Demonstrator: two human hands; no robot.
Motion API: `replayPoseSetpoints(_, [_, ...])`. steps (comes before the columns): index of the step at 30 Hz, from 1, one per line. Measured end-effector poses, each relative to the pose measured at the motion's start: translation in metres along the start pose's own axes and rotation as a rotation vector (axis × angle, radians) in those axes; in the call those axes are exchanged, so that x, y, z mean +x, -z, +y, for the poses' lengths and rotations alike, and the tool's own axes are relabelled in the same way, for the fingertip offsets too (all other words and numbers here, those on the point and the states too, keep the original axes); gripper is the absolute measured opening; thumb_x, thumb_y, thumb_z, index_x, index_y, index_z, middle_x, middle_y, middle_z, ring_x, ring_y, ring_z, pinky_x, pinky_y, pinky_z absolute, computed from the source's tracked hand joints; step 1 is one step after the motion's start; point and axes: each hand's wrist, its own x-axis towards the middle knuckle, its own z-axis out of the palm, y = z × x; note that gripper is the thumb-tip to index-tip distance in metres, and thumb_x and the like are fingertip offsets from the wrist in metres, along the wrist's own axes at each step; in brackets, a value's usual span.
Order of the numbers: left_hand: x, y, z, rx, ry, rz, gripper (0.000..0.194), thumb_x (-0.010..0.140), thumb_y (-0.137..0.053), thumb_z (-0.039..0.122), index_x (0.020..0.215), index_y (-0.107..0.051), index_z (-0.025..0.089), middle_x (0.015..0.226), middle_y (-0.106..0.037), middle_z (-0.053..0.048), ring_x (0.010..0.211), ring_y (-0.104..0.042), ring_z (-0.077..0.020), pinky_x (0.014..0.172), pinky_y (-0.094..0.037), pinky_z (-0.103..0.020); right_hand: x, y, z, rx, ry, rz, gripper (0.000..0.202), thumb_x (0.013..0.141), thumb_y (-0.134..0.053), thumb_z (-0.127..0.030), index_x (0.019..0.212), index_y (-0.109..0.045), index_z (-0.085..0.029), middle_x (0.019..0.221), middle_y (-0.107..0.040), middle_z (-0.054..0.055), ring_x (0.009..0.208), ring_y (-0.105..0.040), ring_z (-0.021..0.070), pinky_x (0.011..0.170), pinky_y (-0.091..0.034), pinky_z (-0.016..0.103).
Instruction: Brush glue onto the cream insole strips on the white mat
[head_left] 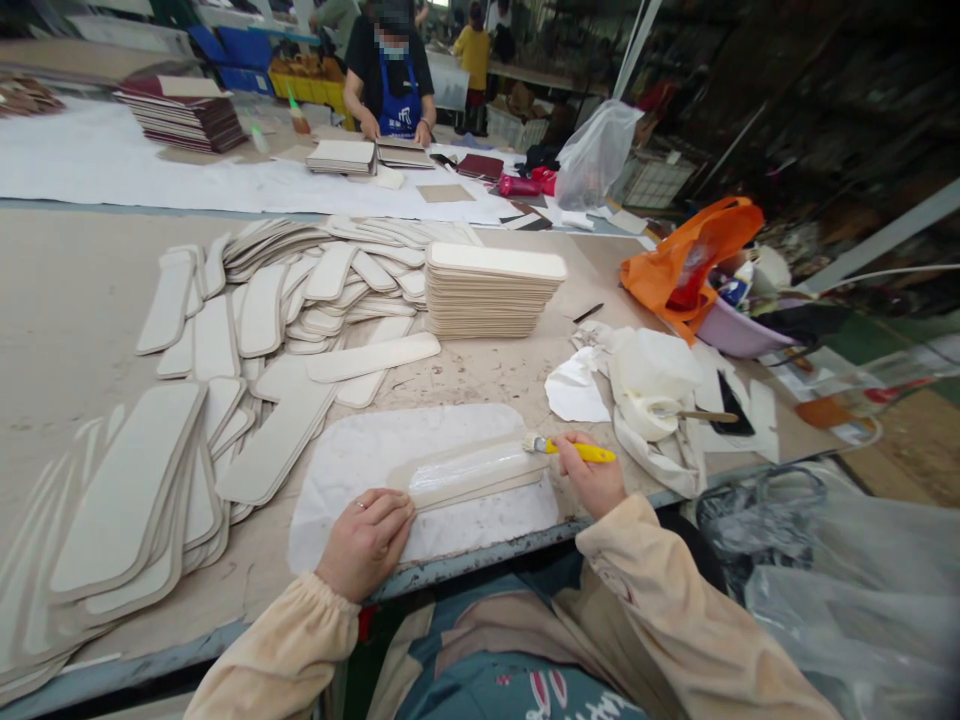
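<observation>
My right hand grips the yellow handle of a paintbrush. Its pale bristles touch the right end of a long cream panel, whose top is wet and glossy along the middle. At the panel's left end, my left hand has its fingers pressed together over the edge, holding it down; the fingertips are partly hidden. Another panel edge shows just beneath this one. Both lie on a white sheet near the table's front edge. To the right stands a whitish tub with a stick lying across its side.
Loose cream panels spread over the left of the table. A neat stack of panels stands behind the sheet. An orange bag and a lilac basin sit at right. Across the far table, a co-worker handles boards.
</observation>
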Motion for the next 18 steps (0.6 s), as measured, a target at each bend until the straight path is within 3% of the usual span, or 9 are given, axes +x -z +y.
replayPoseSetpoints(3, [0.000,0.000,0.001,0.010,-0.005,0.002,0.015,0.082,-0.055,0.011,0.093,-0.064,0.017,0.091,-0.067,-0.005,0.090,-0.058,-0.0178,0.083,-0.052,-0.034,-0.016,-0.020,-0.016,0.157,-0.003,-0.088,0.026,0.085,-0.051,-0.044,0.076,-0.055,-0.020,0.052,-0.049,-0.004,0.047,-0.045,0.0112,0.048,-0.036,0.023])
replayPoseSetpoints(6, [0.000,0.001,0.002,0.016,-0.010,0.009,0.015,0.081,-0.055,0.011,0.091,-0.064,0.017,0.090,-0.067,-0.005,0.090,-0.059,-0.0177,0.083,-0.052,-0.034,-0.028,-0.058,-0.035,0.386,-0.081,-0.263,0.027,0.085,-0.048,-0.046,0.081,-0.056,-0.020,0.052,-0.049,-0.005,0.042,-0.040,0.0091,0.042,-0.033,0.021])
replayPoseSetpoints(11, [-0.001,0.000,0.001,0.018,-0.004,-0.002,0.017,0.081,-0.056,0.011,0.094,-0.064,0.017,0.091,-0.067,-0.005,0.090,-0.058,-0.0178,0.083,-0.052,-0.034,-0.021,-0.111,-0.051,0.518,-0.183,-0.452,0.027,0.080,-0.049,-0.045,0.078,-0.056,-0.018,0.047,-0.047,-0.007,0.036,-0.034,0.0068,0.035,-0.027,0.019])
replayPoseSetpoints(14, [-0.001,0.000,0.001,0.013,0.009,0.004,0.017,0.081,-0.056,0.011,0.093,-0.064,0.018,0.090,-0.067,-0.005,0.090,-0.058,-0.0178,0.083,-0.052,-0.034,-0.009,-0.114,-0.047,0.474,-0.229,-0.486,0.024,0.077,-0.051,-0.041,0.076,-0.057,-0.019,0.044,-0.046,-0.008,0.034,-0.032,0.0065,0.034,-0.025,0.018])
replayPoseSetpoints(18, [-0.001,0.001,0.002,-0.010,0.024,-0.008,0.016,0.081,-0.055,0.012,0.092,-0.065,0.018,0.090,-0.067,-0.005,0.090,-0.059,-0.0174,0.083,-0.052,-0.034,0.001,-0.093,-0.040,0.410,-0.257,-0.378,0.023,0.075,-0.052,-0.040,0.073,-0.057,-0.018,0.043,-0.045,-0.008,0.033,-0.032,0.0064,0.033,-0.024,0.019])
